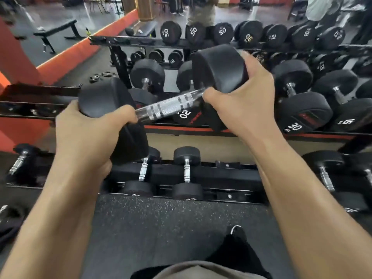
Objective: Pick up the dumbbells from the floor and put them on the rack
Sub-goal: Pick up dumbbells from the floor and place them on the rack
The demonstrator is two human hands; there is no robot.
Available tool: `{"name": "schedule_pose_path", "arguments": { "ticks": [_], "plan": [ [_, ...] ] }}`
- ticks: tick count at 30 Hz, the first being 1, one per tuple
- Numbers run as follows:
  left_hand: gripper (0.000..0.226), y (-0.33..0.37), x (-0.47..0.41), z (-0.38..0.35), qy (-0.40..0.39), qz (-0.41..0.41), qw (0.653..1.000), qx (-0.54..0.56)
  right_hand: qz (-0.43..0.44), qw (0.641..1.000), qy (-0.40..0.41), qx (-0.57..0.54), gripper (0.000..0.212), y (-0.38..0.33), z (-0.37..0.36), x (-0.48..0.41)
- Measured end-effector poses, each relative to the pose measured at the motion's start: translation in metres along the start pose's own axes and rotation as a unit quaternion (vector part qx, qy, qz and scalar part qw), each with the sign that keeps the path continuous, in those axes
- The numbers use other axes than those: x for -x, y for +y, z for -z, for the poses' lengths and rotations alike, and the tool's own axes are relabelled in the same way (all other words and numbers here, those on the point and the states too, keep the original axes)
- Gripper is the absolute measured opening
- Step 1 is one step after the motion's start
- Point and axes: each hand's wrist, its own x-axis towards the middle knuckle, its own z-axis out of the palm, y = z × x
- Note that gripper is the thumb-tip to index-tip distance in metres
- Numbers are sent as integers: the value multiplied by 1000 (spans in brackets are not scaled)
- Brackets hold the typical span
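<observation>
Though clear of the floor [171,222], not yet racked. Head view: holds one dumbbell [169,106] tilted in the air before the rack [261,132], near the 30 weight [302,113]. Grips with left hand [86,133] curled round the lower end, right hand [241,105] fingers [255,65] wrapped over the raised end. Left to do: setting it into a free slot.

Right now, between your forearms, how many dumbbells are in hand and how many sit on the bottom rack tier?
Held dumbbell, gripped by left hand and right hand: 1
Small dumbbells on the bottom tier: 2
Total: 3
</observation>
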Motion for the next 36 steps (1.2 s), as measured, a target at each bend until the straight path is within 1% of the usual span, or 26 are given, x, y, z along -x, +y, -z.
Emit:
{"name": "schedule_pose_path", "arguments": {
  "ticks": [2,6,9,13,16,19,23,24,26,27,29,31,33,36],
  "plan": [
    [29,-23,0,-34,19,56,998,-2,-24,998,-45,22,44,38,1,-18],
    [27,-68,14,-106,69,177,982,-7,-53,983,-160,76,46,114,12,-59],
    [26,-100,31,-146,117,237,964,-3,-71,958,-254,109,45,161,18,-82],
    [44,-139,51,-185,157,305,939,15,-90,929,-336,129,45,213,19,-95],
    [37,-167,68,-202,194,340,920,20,-96,903,-389,157,52,244,13,-92],
    [39,-190,82,-211,209,380,901,20,-108,877,-431,183,64,269,10,-81],
    [37,-221,102,-222,233,432,871,19,-136,843,-479,204,70,299,5,-64],
    [37,-229,105,-226,237,443,864,22,-138,835,-489,213,77,308,1,-61],
    [40,-248,111,-236,256,468,846,31,-136,820,-509,223,97,330,-7,-57],
    [42,-255,112,-241,263,477,838,34,-137,813,-518,226,103,340,-10,-57],
    [41,-275,115,-254,278,487,827,37,-141,796,-542,230,102,359,-19,-58],
    [32,-296,118,-268,293,493,818,39,-132,787,-556,232,98,381,-28,-61],
    [34,-316,119,-282,309,507,803,48,-122,783,-563,235,95,399,-36,-62],
    [39,-346,122,-301,327,529,780,72,-86,776,-574,246,80,425,-46,-63]
  ]
}}
